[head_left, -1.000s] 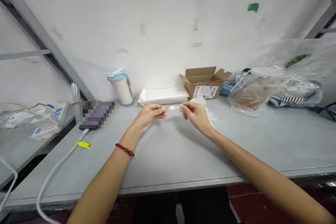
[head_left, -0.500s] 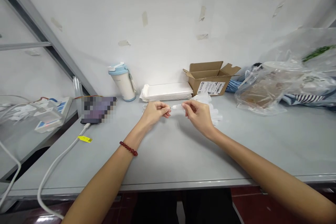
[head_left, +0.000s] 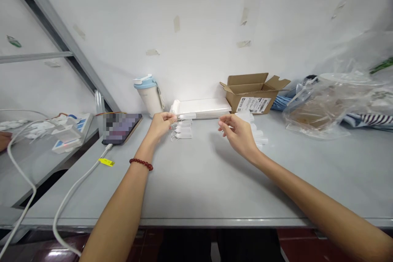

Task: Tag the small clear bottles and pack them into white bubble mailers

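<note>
My left hand (head_left: 162, 126) pinches one end of a small translucent white tube (head_left: 188, 116) with a thin cord or wire at that end. Below it, several similar small tubes (head_left: 184, 135) lie in a row on the grey table (head_left: 202, 184), their looped cords pointing left. My right hand (head_left: 238, 133) hovers over the table with fingers loosely bent and apart, and I see nothing in them. Partly hidden behind that hand is a pile of clear white plastic tubes (head_left: 258, 135).
A stack of white flat packs (head_left: 201, 106) and an open cardboard box (head_left: 250, 94) stand against the wall. On the left are a tumbler (head_left: 149, 98), a phone (head_left: 123, 129) and its cable (head_left: 73, 180). Plastic bags (head_left: 316, 110) sit at right. Another person's hand (head_left: 4, 140) shows far left.
My left hand has moved left with the small tube, away from my right hand, which has let go of it. The row of tubes has come into sight. The view has shifted slightly.
</note>
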Demonstrator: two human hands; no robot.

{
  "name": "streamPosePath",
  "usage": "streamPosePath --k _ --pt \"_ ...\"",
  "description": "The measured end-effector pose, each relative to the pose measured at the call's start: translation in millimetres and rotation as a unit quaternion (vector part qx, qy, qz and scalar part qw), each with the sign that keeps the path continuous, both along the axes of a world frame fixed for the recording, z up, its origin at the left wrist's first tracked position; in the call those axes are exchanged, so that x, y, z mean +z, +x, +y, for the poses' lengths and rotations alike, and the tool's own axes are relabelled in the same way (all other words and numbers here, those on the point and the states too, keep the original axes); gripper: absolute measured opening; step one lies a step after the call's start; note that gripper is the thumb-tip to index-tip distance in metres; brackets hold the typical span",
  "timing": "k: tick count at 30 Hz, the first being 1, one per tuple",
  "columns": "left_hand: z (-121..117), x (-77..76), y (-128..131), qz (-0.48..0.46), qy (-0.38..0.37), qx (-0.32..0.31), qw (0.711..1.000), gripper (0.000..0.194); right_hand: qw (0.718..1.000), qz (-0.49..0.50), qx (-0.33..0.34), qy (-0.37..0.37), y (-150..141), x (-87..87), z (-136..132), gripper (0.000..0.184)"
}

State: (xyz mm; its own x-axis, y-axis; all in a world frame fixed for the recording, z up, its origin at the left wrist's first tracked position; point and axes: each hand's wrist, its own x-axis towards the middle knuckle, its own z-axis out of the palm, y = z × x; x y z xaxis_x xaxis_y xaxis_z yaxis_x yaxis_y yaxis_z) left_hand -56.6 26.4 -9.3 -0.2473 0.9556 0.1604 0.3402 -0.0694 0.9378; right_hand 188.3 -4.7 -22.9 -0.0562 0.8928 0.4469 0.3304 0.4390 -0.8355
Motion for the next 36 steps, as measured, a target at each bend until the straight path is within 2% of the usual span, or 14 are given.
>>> streamPosePath --k 7,14,21,25,30,36 --pt "7.5 -11.6 -2.0 -0.008 0.006 0.013 1.0 0.015 0.998 -0.063 0.016 -0.009 -0.2 -4.8 0.8 0.014" --pt "0.2 -4.2 7.4 -0.011 0.002 -0.009 1.0 0.02 0.99 -0.134 0.021 0.037 0.5 -15.9 10.4 0.013" --pt "-13.7 5.7 33.6 0.005 -0.024 -0.117 0.993 0.021 0.988 -0.134 0.037 0.063 -9.8 -17.3 18.1 0.042" --pt "-14.5 6.5 34.6 0.034 -0.012 -0.156 0.987 0.018 0.984 -0.15 0.021 0.095 -19.3 -10.9 22.1 0.025" --pt "-16.5 13.2 17.0 0.072 -0.049 -0.172 0.981 0.009 0.985 -0.156 0.032 0.069 -32.6 -12.7 15.9 0.023" --pt "-21.9 24.1 -3.7 0.19 -0.158 -0.272 0.93 0.013 0.968 -0.216 0.083 0.102 -44.8 -26.4 5.0 0.02"
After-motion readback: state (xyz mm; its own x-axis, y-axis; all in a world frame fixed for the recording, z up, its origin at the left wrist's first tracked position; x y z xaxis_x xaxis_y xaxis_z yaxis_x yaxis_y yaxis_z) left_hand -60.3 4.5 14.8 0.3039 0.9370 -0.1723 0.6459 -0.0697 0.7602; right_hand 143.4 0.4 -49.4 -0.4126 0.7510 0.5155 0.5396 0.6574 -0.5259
